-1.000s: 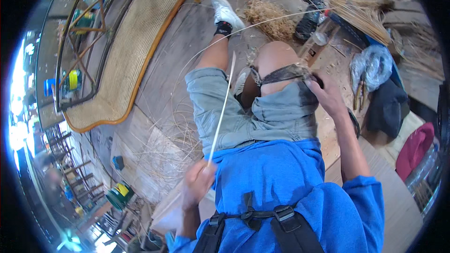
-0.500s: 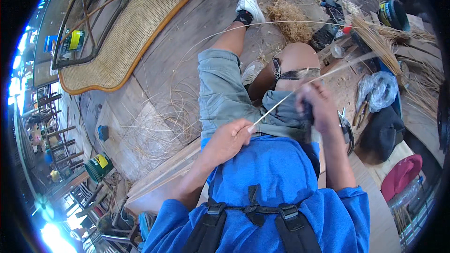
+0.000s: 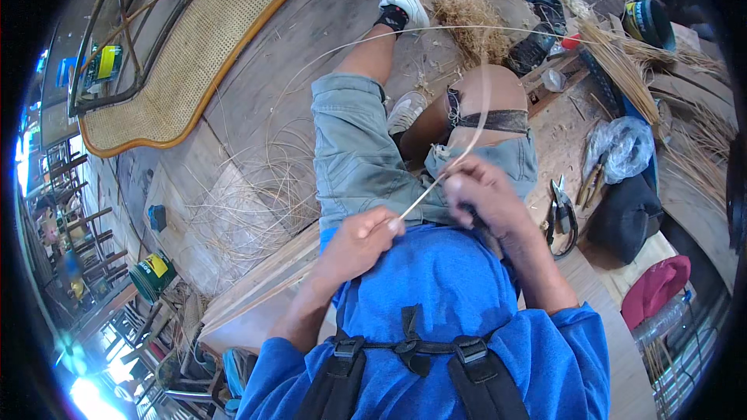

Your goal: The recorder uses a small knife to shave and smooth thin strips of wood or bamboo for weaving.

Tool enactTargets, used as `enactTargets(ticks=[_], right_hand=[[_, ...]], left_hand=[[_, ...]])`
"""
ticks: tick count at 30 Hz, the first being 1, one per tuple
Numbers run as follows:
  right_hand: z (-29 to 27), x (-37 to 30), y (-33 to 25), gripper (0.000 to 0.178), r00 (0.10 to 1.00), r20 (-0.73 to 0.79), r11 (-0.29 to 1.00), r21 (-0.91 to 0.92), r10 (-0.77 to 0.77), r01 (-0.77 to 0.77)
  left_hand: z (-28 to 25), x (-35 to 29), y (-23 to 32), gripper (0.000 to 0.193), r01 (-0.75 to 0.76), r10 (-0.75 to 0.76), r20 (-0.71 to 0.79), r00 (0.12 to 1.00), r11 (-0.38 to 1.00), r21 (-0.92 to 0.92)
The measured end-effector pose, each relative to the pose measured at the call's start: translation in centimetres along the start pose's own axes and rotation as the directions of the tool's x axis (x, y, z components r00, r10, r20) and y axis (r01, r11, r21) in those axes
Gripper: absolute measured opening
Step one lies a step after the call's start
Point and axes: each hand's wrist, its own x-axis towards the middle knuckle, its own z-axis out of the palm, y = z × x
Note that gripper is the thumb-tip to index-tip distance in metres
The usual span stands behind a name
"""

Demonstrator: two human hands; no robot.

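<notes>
In front of my belly, my left hand (image 3: 364, 243) is closed, pinching one end of a thin pale cane strip (image 3: 420, 204). My right hand (image 3: 486, 196) is closed round the same strip, farther along and to the right. Between the two hands the strip runs straight and slanting. Beyond the right hand its loose end curves up over my lap, blurred by motion. A dark object, too hidden to name, shows beneath the right hand's fingers. A cloth band (image 3: 492, 120) is tied round my right leg near the knee.
Loose cane strands (image 3: 257, 206) lie coiled on the floor to the left, below a woven cane panel (image 3: 179, 85). Shavings (image 3: 469, 22) are heaped ahead. At right are pliers (image 3: 562, 214), a plastic bag (image 3: 626, 148), a cane bundle (image 3: 622, 70) and a red cap (image 3: 655, 288).
My right hand has moved left and closer to my body, nearer the left hand. The strip's loose end has swung from the right to point forward.
</notes>
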Motion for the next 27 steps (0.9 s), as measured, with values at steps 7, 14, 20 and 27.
enactTargets(ticks=[7,14,20,27], right_hand=[[-4.9,-0.2,-3.8,0.013,0.951,-0.289,0.978,-0.203,-0.110,0.051],[-16.3,-2.2,-10.7,0.023,0.728,-0.621,0.943,-0.315,-0.291,0.109],[-16.6,-2.0,-10.3,0.024,0.709,-0.568,0.893,-0.403,-0.417,0.202],[-13.2,-0.1,-6.4,0.024,0.802,-0.521,0.932,-0.344,-0.293,0.117]], left_hand=[[-7.0,-7.4,-4.9,0.022,0.339,-0.333,0.069,0.940,0.933,-0.122],[-17.8,-12.6,-13.5,0.023,0.210,-0.104,-0.371,0.923,0.943,0.258],[-26.2,-21.2,-19.6,0.028,0.432,-0.030,-0.822,0.569,0.861,0.267],[-32.0,-24.5,-28.0,0.024,0.831,0.149,-0.967,0.205,0.496,0.252]])
